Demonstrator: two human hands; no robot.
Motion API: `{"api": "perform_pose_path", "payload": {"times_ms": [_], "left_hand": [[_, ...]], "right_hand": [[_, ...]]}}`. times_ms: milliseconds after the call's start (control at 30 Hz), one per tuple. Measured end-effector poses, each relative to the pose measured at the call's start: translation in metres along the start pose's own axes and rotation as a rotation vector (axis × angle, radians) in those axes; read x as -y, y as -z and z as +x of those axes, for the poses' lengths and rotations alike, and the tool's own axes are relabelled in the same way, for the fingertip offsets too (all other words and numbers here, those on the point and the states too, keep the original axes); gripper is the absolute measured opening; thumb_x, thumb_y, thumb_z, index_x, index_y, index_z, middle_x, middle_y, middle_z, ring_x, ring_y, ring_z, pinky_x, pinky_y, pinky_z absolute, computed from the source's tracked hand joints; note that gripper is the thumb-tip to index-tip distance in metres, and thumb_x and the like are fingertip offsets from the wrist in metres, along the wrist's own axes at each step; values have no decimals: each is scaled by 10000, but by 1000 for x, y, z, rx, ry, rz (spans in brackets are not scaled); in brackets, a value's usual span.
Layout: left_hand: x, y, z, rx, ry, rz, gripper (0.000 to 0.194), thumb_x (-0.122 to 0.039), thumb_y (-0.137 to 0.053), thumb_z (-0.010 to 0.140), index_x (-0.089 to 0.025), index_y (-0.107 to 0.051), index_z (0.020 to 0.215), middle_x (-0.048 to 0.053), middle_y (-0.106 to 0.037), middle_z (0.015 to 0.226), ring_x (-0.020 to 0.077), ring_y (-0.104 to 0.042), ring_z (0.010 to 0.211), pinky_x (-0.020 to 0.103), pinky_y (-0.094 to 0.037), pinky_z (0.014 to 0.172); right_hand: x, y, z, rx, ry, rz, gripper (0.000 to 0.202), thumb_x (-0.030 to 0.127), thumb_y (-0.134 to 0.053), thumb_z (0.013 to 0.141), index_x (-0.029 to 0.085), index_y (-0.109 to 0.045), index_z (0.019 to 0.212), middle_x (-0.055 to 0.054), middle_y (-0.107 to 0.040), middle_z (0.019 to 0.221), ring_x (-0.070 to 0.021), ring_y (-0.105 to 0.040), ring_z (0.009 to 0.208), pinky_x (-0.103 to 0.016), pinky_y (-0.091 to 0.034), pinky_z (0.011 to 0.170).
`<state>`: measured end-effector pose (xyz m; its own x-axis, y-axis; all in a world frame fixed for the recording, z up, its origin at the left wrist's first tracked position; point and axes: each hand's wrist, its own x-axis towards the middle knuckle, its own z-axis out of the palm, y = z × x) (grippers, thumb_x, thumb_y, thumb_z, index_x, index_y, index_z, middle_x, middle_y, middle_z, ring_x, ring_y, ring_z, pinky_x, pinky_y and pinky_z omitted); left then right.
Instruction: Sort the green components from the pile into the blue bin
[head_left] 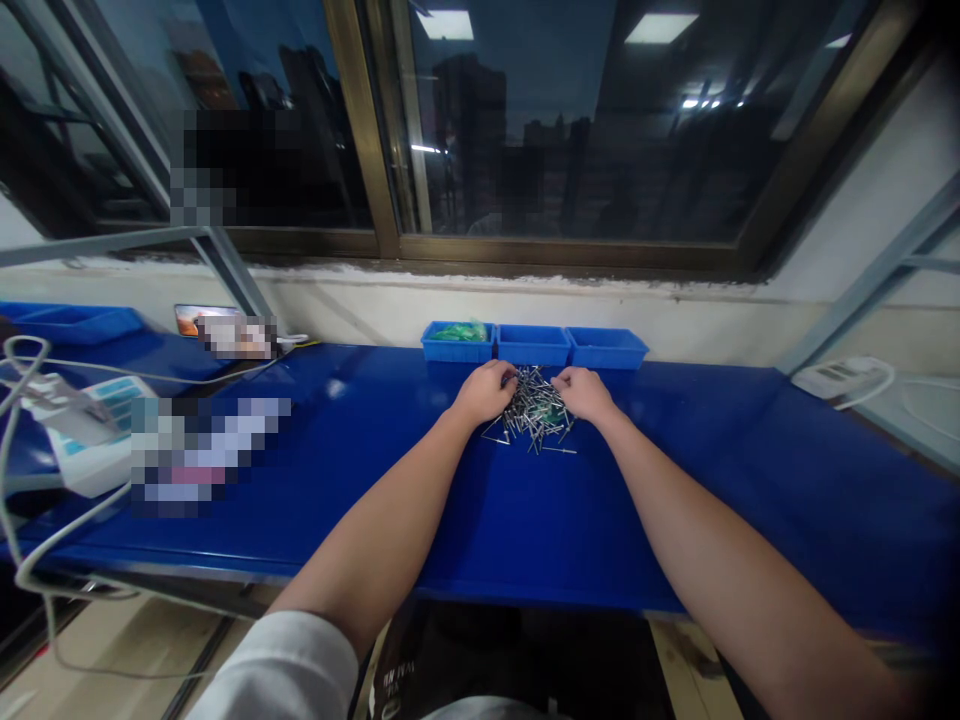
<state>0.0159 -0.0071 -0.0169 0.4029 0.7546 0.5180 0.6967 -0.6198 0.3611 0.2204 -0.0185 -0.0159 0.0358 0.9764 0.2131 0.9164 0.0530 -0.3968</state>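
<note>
A loose heap of thin silver metal pins that look like blind rivets [534, 408] lies on the blue tabletop [360, 450]. Something green shows among them on the right side. At the heap's left edge is my left hand [486, 392], its fingers curled in against the pins. My right hand [586, 395] is closed at the upper right edge, thumb and fingers drawn together. What either hand's fingertips hold is too small to make out. Behind the heap stand three blue bins: the left bin [457, 350] with green contents, the middle bin [534, 346] and the right bin [607, 349].
A phone [196, 320] leans near the wall at the left. A white device [105, 440] with loose cables sits at the table's left end. More blue trays [75, 322] are at far left. A white power strip [844, 377] lies at the right by a metal frame.
</note>
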Motion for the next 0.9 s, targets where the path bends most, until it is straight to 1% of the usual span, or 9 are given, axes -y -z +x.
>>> {"api": "perform_pose_path", "payload": {"times_ms": [133, 233, 333, 467, 567, 667, 767, 833, 900], "left_hand": [[0, 0, 0, -4, -5, 1, 204, -253, -488, 836, -164, -615, 968, 68, -638, 917, 192, -600, 850, 312, -480, 782], [1, -1, 0, -14, -17, -7, 203, -250, -491, 836, -162, -614, 971, 71, -639, 920, 195, -601, 856, 314, -480, 787], [0, -1, 0, -34, -12, -41, 237, -261, -489, 848, -153, -598, 1027, 76, -643, 951, 190, -604, 879, 311, -475, 811], [-5, 3, 0, -51, -38, -90, 334, -362, -479, 873, -159, -572, 1122, 71, -647, 957, 186, -604, 888, 309, -475, 809], [-11, 6, 0, -30, -116, -115, 293, -375, -465, 886, -173, -629, 1021, 65, -650, 937, 175, -601, 878, 302, -468, 819], [-14, 8, 0, -15, -180, -133, 269, -359, -465, 889, -174, -658, 918, 60, -655, 897, 167, -599, 854, 296, -465, 810], [-15, 9, 0, -13, -196, -138, 251, -352, -483, 882, -172, -657, 901, 58, -655, 889, 165, -600, 835, 292, -469, 789], [-14, 8, 0, -15, -202, -131, 241, -336, -478, 886, -172, -654, 897, 56, -655, 887, 164, -601, 834, 291, -469, 787], [-13, 7, 1, -22, -203, -112, 242, -323, -464, 894, -172, -653, 886, 56, -655, 876, 165, -600, 833, 291, -466, 784]], "right_hand": [[2, 0, 1, -78, 38, 8, 281, 359, -426, 862, 198, -638, 773, -88, -686, 807, -218, -623, 798, -275, -385, 665], [4, 1, 0, -176, 50, -3, 328, 358, -370, 887, 185, -625, 776, -101, -683, 821, -218, -618, 791, -276, -370, 670], [8, 4, -3, -250, 97, -15, 407, 374, -305, 911, 177, -604, 718, -102, -669, 742, -208, -605, 715, -281, -350, 648], [17, 8, -9, -241, 229, 37, 460, 403, -285, 920, 190, -560, 619, -68, -635, 639, -172, -571, 623, -269, -332, 611], [24, 9, -12, -234, 285, 82, 470, 410, -289, 919, 194, -537, 584, -54, -611, 594, -162, -549, 584, -268, -325, 592], [27, 10, -13, -254, 292, 121, 470, 409, -294, 915, 194, -516, 561, -48, -589, 565, -157, -537, 566, -269, -322, 583], [26, 10, -12, -273, 281, 177, 462, 419, -308, 907, 192, -517, 563, -39, -567, 540, -154, -534, 561, -266, -332, 582], [25, 8, -11, -274, 280, 247, 452, 443, -337, 893, 189, -526, 571, -30, -558, 529, -150, -527, 549, -266, -341, 578], [23, 5, -10, -250, 284, 382, 401, 462, -386, 871, 184, -554, 635, -18, -572, 549, -144, -531, 547, -262, -361, 577]]}}
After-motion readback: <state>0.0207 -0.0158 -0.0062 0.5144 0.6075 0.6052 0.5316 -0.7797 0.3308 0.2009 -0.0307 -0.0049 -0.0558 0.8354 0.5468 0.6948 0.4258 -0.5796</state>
